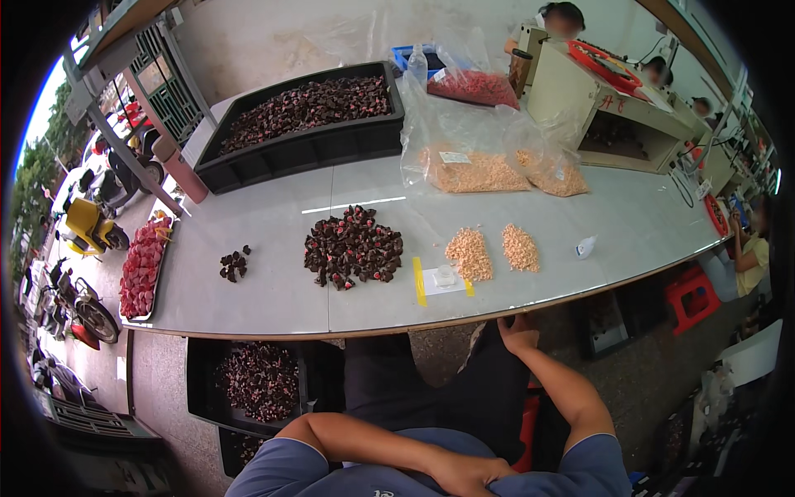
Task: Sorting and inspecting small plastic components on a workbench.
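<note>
My left hand (470, 475) lies across my lower torso, its fingers mostly hidden against the shirt. My right hand (519, 335) rests on my knee just under the table's front edge, fingers loosely apart and partly covered, with nothing visible in it. On the grey table (273, 302) before me lies a large pile of small dark pieces with red bits (354, 248), with a smaller dark pile (233, 264) to its left. Two piles of small pale-orange pieces, the left pile (470, 253) and the right pile (520, 248), lie right of centre. A small clear-white block (445, 276) sits on a card with yellow tape.
Around them are a tray of red pieces (142, 269), a black crate (290, 149), a pink flask (178, 168), bags of pale pieces (480, 172), a small white bottle (585, 247) and a cream machine (617, 124). Below stand a black bin (199, 381) and red stool (691, 300). Other people sit right.
</note>
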The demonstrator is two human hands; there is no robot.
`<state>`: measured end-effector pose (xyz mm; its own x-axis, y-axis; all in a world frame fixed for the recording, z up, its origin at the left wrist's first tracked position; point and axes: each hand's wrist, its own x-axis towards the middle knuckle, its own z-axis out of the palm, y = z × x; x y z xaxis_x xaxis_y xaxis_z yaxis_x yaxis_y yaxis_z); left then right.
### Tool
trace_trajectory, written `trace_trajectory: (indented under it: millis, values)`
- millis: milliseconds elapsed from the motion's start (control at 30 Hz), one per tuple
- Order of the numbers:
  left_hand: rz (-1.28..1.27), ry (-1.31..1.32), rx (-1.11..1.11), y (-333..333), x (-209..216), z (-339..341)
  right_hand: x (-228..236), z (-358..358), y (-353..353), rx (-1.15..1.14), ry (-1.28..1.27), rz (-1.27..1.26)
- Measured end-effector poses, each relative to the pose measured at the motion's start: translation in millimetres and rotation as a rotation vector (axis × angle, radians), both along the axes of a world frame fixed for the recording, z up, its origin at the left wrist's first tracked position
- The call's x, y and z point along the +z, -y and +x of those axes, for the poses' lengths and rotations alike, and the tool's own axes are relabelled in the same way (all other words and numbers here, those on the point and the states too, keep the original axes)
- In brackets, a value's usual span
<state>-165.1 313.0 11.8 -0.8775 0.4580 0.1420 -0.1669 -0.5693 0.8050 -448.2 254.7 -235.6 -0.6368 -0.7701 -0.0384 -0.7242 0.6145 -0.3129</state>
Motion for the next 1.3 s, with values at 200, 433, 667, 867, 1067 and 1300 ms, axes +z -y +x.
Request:
trace_trajectory:
  millis: [200, 433, 667, 867, 1067, 1300]
  values:
    - [-0.18, -0.144, -0.094, -8, -14, -3, 6, 1, 1, 0.008, -0.004, 0.026]
    - [-0.093, 0.031, 0.123, -12, 16, -3, 6, 2, 2, 0.0, -0.014, 0.03]
    - [-0.066, 0.128, 0.017, -1, 13, 11, 4, 1, -1, 0.01, -0.006, -0.01]
    - [0.068, -0.034, -0.016, -27, -14, 4, 4, -1, 3, 0.004, 0.009, 0.007]
    - [-0.229, -0.092, 0.04, -48, -6, -41, 7, 4, 4, 0.03, -0.004, 0.007]
    - [-0.3, -0.069, 0.282, -17, 37, -20, 4, -3, -4, 0.026, -0.006, -0.038]
